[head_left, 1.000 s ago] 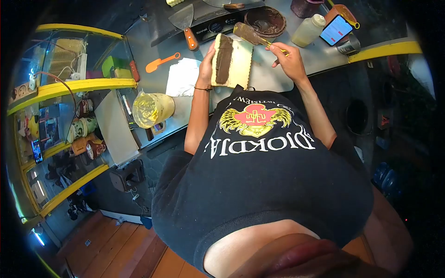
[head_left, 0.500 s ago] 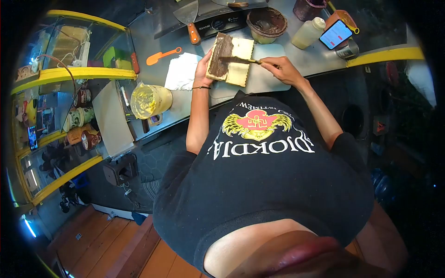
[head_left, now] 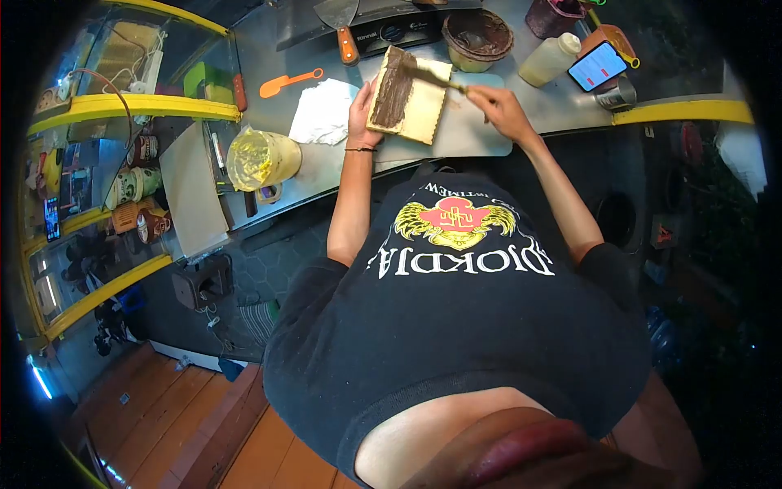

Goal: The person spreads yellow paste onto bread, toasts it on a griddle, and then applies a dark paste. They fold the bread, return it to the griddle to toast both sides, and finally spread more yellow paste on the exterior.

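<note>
My left hand point(head_left: 363, 122) grips the left edge of a rectangular slab of bread point(head_left: 423, 111), holding it tilted over the counter. Dark chocolate-coloured spread point(head_left: 394, 96) covers the bread's left part, while the right part is pale. In my right hand point(head_left: 503, 112) is a spreading knife point(head_left: 429, 78), its blade smeared dark and lying across the upper part of the bread. Its handle end is hidden in my fingers. Behind the bread stands a tub point(head_left: 479, 50) with dark spread inside it and down its rim.
An orange spatula point(head_left: 287, 82), white paper point(head_left: 322, 112) and a tub of yellow spread point(head_left: 264, 160) lie to the left. A scraper point(head_left: 348, 45) rests by the stove point(head_left: 391, 34). At right are a squeeze bottle point(head_left: 550, 59), a lit phone point(head_left: 598, 66) and a can point(head_left: 617, 94).
The knife blade has moved from the middle of the bread toward its upper end. My left hand keeps its hold, and the spread on the left part looks smoother.
</note>
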A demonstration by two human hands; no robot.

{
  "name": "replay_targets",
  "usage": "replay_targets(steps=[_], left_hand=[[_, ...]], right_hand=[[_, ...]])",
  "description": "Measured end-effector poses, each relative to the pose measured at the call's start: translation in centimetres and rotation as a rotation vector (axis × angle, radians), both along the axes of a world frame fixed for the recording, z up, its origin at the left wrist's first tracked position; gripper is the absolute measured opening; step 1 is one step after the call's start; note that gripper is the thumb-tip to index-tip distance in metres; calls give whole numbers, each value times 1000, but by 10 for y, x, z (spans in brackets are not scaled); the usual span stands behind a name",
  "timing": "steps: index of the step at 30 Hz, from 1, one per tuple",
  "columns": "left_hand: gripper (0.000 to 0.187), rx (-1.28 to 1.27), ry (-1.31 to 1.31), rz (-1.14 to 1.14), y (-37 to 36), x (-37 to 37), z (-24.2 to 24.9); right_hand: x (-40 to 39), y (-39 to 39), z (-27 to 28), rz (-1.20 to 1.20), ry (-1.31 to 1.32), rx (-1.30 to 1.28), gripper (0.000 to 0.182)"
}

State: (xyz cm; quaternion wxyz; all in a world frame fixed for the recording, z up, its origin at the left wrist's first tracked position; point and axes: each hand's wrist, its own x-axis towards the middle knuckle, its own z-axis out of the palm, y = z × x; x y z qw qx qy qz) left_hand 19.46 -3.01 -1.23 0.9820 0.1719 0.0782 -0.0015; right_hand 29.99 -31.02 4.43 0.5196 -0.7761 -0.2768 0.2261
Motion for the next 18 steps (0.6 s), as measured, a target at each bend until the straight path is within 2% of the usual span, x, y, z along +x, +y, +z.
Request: replay_targets(steps=[2,4,6,8,10,12,13,16,18], left_hand=[[41,-25,-5,2,-2,-3,-3],[40,-130,-69,-68,2,-1,-16],[39,-108,-45,-40,8,2,-30],[39,-90,26,-26,8,0,-31],[40,-146,-66,-54,7,-1,-29],[42,-103,-64,-9,4,-6,-23],[43,-134,-78,-11,7,-7,-31],[43,-157,-73,-26,4,-6,-28],[41,-114,-16,-76,10,-2,-36]], right_hand=[[6,11,-12,-40,-57,76,30],[2,12,-20,112,56,63,30],[-16,4,-20,181,85,95,30],[-23,-4,-17,305,216,15,30],[-10,-6,-18,301,217,57,30],[3,-4,-17,51,138,190,30],[13,-3,-18,22,100,158,29],[20,0,-26,49,37,55,29],[-3,-6,-8,152,108,38,29]])
